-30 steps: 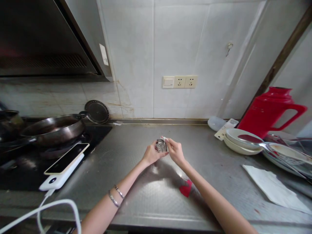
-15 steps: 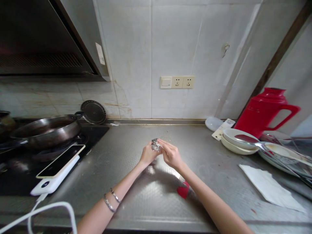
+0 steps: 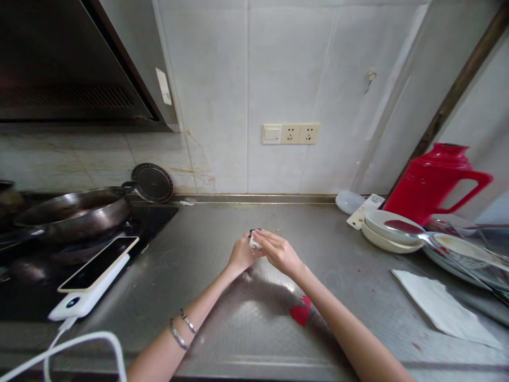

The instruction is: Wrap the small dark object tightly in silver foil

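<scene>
Both hands meet above the middle of the bench (image 3: 222, 329), left hand (image 3: 239, 253) and right hand (image 3: 278, 253) clamped together on a small silvery foil-wrapped lump (image 3: 253, 240).

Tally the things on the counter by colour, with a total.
Red: 2, jug and scrap
White: 3, paper, bowls, power bank
Silver: 2, wrapper held in left hand and right hand, spoon
Dark: 1, pan
Total: 8

You found no readable text: the hood sticker (image 3: 161, 86) and the white card (image 3: 364, 210) were too blurred.
</scene>
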Motion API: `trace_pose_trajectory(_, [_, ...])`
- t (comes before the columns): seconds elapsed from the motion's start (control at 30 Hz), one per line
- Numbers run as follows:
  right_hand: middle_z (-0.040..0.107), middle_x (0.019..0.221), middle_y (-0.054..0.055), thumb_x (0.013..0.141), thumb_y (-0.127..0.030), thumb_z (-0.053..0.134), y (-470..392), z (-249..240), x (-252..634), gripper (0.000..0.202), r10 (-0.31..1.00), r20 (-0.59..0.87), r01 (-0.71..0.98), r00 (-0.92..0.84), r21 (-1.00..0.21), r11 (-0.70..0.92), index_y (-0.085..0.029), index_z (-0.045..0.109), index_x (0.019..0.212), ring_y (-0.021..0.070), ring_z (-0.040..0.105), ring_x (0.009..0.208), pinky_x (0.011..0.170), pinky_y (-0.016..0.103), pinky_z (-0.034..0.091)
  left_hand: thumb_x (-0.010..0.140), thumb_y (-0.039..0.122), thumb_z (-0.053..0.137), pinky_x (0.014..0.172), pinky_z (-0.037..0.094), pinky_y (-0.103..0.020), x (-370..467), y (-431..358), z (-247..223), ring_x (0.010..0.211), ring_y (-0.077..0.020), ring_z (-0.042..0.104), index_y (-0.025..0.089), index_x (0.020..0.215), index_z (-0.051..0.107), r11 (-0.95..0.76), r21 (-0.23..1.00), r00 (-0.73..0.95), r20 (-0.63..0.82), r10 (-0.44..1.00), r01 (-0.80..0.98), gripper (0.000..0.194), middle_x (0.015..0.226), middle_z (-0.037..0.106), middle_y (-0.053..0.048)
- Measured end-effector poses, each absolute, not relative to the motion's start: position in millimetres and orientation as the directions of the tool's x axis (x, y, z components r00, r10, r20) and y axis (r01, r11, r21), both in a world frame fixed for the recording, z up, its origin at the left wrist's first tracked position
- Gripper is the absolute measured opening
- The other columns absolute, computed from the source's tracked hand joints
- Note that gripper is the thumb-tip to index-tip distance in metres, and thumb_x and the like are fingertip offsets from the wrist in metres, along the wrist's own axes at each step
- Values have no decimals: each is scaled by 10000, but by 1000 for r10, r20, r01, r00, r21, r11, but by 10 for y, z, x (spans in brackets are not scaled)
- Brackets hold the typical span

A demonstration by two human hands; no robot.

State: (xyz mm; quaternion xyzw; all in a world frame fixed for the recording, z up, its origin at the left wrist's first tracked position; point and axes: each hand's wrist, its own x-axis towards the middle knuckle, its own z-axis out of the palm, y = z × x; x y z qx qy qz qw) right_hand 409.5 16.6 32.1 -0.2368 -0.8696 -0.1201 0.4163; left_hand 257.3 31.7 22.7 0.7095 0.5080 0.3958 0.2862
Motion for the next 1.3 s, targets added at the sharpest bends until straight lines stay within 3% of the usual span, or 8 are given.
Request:
trace_pose_trajectory(0.23, [674, 1118, 117, 875, -48, 429, 123, 277, 4022, 365, 296, 814, 495, -499, -12, 869, -180, 569, 1185, 205, 603, 1111, 994, 404, 491, 622, 238, 687, 546, 486, -243, 2469, 392, 210, 699, -206, 653, 160, 872, 577, -330, 823, 155, 291, 944, 462, 284, 706, 671, -33])
trace_pose_trajectory(0.43, [708, 1030, 72, 898, -109, 447, 104, 345, 4012, 298, 304, 798, 392, -521, -92, 915, -218, 594, 1133, 186, 646, 1033, 1010, 425, 470, 607, 221, 707, 464, 455, -197, 2465, 393, 255, 641, -174, 641, 143, 909, 595, -312, 846, 173, 261, 950, 433, 332, 761, 687, -50])
trace_pose_trajectory(0.57, [713, 1028, 62, 920, -164, 438, 157, 427, 4106, 270, 397, 884, 456, -248, -255, 853, -228, 642, 1084, 208, 655, 1019, 971, 417, 501, 614, 368, 742, 376, 442, -184, 2501, 410, 266, 668, -185, 656, 153, 991, 599, -199, 909, 144, 156, 977, 367, 457, 876, 694, -72])
trace_pose_trajectory(0.7, [724, 995, 61, 920, -264, 476, 260, 424, 4212, 235, 519, 855, 531, 1, -440, 724, -224, 686, 1019, 230, 678, 964, 860, 357, 557, 636, 427, 735, 375, 455, -190, 2520, 450, 207, 663, -190, 663, 134, 1041, 590, -147, 955, 164, 107, 981, 256, 520, 783, 693, -62])
trace_pose_trajectory(0.83, [729, 976, 38, 910, -297, 492, 307, 340, 4185, 234, 578, 815, 483, -43, -489, 726, -241, 702, 998, 240, 683, 944, 814, 345, 574, 631, 424, 744, 436, 483, -208, 2523, 440, 199, 592, -156, 636, 128, 1018, 623, -139, 972, 183, 103, 978, 191, 502, 690, 672, -30])
trace_pose_trajectory(1.03, [707, 1046, 22, 911, -247, 474, 237, 290, 4056, 252, 554, 823, 390, -128, -472, 791, -272, 690, 1038, 237, 654, 1012, 921, 414, 531, 623, 426, 745, 443, 477, -209, 2538, 397, 241, 524, -115, 584, 129, 1006, 629, -50, 993, 178, 31, 983, 104, 498, 685, 650, -11])
trace_pose_trajectory(1.2, [736, 937, 30, 913, -270, 467, 169, 329, 4060, 254, 554, 820, 357, -142, -479, 802, -262, 717, 957, 249, 677, 951, 928, 419, 521, 602, 461, 753, 430, 461, -194, 2527, 416, 246, 491, -91, 544, 122, 985, 634, -25, 998, 168, 14, 986, 64, 525, 671, 633, -13])
trace_pose_trajectory(1.3, [744, 838, 38, 903, -318, 493, 181, 337, 4097, 253, 602, 794, 342, -82, -545, 766, -238, 731, 867, 262, 692, 906, 861, 403, 545, 591, 459, 763, 431, 469, -204, 2525, 419, 246, 453, -76, 514, 116, 995, 626, -18, 999, 182, 8, 983, 49, 547, 659, 622, -6])
